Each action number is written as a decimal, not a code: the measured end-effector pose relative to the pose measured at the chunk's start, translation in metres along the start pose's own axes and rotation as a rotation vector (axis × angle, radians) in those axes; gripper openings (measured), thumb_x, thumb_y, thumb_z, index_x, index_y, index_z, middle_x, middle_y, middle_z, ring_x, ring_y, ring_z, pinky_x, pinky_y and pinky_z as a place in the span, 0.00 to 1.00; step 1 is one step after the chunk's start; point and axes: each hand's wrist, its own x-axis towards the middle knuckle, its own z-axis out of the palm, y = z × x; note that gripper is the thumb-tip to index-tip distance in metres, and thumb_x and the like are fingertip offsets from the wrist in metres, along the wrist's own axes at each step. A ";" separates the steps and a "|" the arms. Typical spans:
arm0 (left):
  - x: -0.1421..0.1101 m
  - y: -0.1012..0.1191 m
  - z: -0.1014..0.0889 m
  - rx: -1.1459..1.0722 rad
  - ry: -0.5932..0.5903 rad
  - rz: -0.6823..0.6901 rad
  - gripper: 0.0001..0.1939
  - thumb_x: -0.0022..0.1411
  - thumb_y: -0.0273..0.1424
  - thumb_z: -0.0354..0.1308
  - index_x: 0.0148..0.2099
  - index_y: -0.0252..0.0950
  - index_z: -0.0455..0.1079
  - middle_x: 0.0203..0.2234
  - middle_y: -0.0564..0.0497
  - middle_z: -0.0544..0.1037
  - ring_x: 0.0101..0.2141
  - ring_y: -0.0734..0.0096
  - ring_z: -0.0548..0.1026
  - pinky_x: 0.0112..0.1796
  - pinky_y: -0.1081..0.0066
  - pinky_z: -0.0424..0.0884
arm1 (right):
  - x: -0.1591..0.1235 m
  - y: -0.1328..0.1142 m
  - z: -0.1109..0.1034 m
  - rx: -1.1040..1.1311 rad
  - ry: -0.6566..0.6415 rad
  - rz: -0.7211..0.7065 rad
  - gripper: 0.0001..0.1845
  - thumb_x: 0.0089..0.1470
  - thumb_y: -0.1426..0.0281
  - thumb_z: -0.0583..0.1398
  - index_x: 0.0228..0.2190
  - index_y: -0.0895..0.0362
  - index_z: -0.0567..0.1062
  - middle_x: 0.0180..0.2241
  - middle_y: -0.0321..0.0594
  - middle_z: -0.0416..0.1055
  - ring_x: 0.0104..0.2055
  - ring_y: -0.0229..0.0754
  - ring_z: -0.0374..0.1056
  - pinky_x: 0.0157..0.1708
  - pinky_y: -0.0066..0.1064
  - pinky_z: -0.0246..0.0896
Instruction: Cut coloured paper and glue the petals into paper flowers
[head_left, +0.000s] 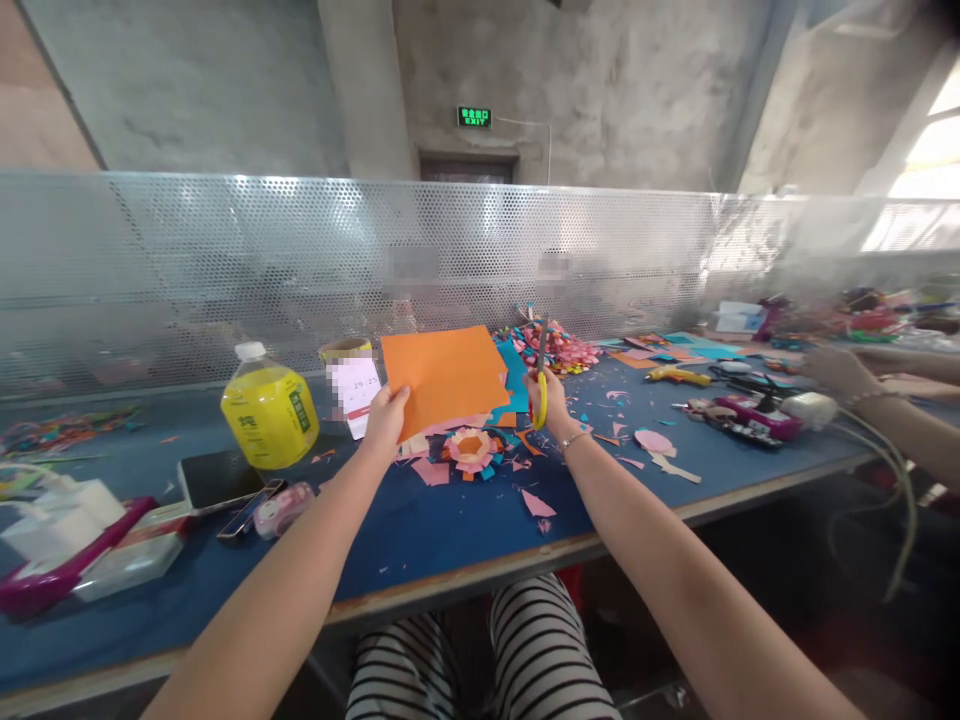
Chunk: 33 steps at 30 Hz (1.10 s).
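My left hand (388, 418) is closed on the lower left edge of an orange sheet of paper (446, 375), which is tilted up above the table. In my right hand (553, 402) is a pair of scissors (541, 385) with yellow handles, its blades pointing upward just right of the sheet. Blue paper (514, 375) shows behind the sheet's right edge. Below it on the table lies a layered paper flower (472, 452) in pink, orange and blue. Pink paper scraps (431, 471) lie around the flower.
A bottle of yellow drink (270, 410) and a phone (356, 390) with a lit screen stand at left. Behind is a pile of coloured paper pieces (559, 347) against a perforated metal screen (300, 250). A yellow glue gun (677, 376) and purple power strip (757, 415) lie right, near another person's hand (840, 375).
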 end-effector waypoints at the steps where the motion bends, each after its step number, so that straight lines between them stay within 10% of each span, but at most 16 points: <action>1: 0.000 0.000 0.002 -0.032 0.024 -0.055 0.09 0.52 0.30 0.53 0.37 0.35 0.66 0.32 0.49 0.76 0.31 0.70 0.74 0.34 0.69 0.70 | 0.002 -0.003 -0.007 -0.087 0.044 -0.010 0.15 0.41 0.57 0.55 0.28 0.56 0.64 0.22 0.35 0.64 0.26 0.39 0.61 0.29 0.29 0.57; 7: 0.001 0.006 0.019 -0.174 0.051 -0.358 0.06 0.53 0.25 0.51 0.36 0.36 0.64 0.26 0.51 0.73 0.26 0.73 0.73 0.27 0.74 0.68 | 0.007 -0.009 -0.037 -0.689 -0.023 0.183 0.36 0.42 0.56 0.59 0.49 0.62 0.58 0.36 0.53 0.70 0.38 0.50 0.68 0.34 0.34 0.59; 13: -0.007 0.008 0.015 -0.082 -0.098 -0.638 0.13 0.51 0.32 0.58 0.39 0.33 0.64 0.32 0.43 0.72 0.34 0.66 0.73 0.34 0.69 0.70 | 0.005 0.001 -0.046 -1.105 -0.292 0.287 0.26 0.47 0.59 0.57 0.43 0.66 0.68 0.43 0.61 0.67 0.47 0.57 0.63 0.42 0.41 0.57; 17: -0.012 0.012 0.011 -0.103 -0.077 -0.591 0.09 0.52 0.29 0.56 0.37 0.33 0.64 0.38 0.41 0.71 0.37 0.68 0.72 0.38 0.71 0.70 | 0.000 -0.005 -0.040 -1.170 -0.195 -0.013 0.25 0.49 0.63 0.56 0.43 0.70 0.69 0.46 0.67 0.62 0.52 0.61 0.57 0.44 0.45 0.56; 24: -0.019 0.013 0.015 -0.118 -0.112 -0.560 0.01 0.54 0.26 0.53 0.31 0.34 0.65 0.29 0.47 0.72 0.27 0.74 0.72 0.31 0.73 0.70 | -0.016 0.001 0.022 -1.026 -0.663 -0.533 0.26 0.51 0.76 0.52 0.53 0.58 0.61 0.54 0.46 0.60 0.56 0.41 0.54 0.54 0.30 0.47; 33: -0.024 0.016 0.016 -0.100 -0.172 -0.441 0.05 0.52 0.25 0.56 0.34 0.34 0.64 0.29 0.49 0.74 0.26 0.75 0.73 0.27 0.74 0.69 | -0.022 -0.010 0.029 -1.025 -0.623 -0.441 0.14 0.53 0.75 0.50 0.40 0.60 0.71 0.40 0.49 0.71 0.43 0.44 0.67 0.41 0.30 0.58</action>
